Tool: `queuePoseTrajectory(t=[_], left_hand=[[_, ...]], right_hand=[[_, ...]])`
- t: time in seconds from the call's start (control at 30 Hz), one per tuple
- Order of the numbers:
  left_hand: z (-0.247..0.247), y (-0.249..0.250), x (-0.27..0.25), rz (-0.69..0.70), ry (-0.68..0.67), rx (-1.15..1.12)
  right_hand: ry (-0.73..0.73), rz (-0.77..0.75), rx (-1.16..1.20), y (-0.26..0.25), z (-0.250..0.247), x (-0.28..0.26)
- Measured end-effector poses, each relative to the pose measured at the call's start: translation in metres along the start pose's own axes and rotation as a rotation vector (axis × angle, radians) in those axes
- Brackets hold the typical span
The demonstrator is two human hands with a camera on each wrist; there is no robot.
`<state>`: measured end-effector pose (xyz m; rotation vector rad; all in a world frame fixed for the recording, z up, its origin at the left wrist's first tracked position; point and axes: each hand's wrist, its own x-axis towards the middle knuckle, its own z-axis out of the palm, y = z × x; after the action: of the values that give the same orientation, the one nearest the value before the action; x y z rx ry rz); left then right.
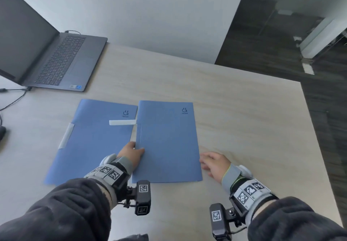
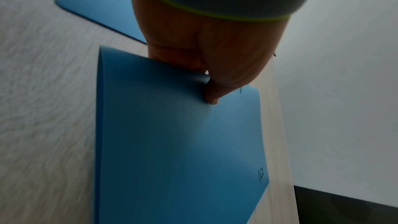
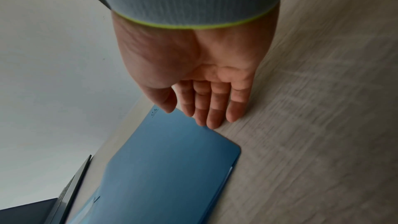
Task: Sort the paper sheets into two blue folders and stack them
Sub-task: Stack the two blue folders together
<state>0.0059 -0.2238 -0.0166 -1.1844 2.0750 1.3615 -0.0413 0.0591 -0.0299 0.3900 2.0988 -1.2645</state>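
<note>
Between thumb and fingers, the left hand (image 1: 131, 151) pinches the right folder (image 1: 167, 143), right hand (image 1: 214, 163) open; stacking onto the left folder (image 1: 92, 141) likely follows.

Your pale wood-grain table (image 1: 234, 109) carries two blue folders: left folder (image 1: 90, 143) and right folder (image 1: 169, 143) mid-table, an open laptop (image 1: 62, 60) at its far left corner.

No legible text on folders (image 1: 165, 139)
</note>
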Motion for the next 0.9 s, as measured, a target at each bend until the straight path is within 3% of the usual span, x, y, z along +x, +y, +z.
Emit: queuePoseTrajectory(t=[0.13,0.3,0.5,0.7,0.9], left_hand=[[0.01,-0.016,0.011,-0.027,-0.063,-0.149],[0.019,-0.016,-0.008,-0.068,-0.202,-0.372],[0.032,-0.014,-0.017,-0.017,-0.313,-0.377],[0.035,0.005,-0.017,0.165,-0.239,-0.063],[0.022,0.026,-0.023,0.532,0.2,0.324]], right_hand=[[0.012,0.009,0.08,0.008,-0.007,-0.003],[-0.075,0.049,0.324,0.005,-0.013,-0.015],[-0.092,0.092,0.557,0.005,-0.023,-0.023],[-0.011,0.031,0.594,0.009,-0.034,-0.026],[0.029,-0.019,0.51,0.024,-0.056,-0.034]])
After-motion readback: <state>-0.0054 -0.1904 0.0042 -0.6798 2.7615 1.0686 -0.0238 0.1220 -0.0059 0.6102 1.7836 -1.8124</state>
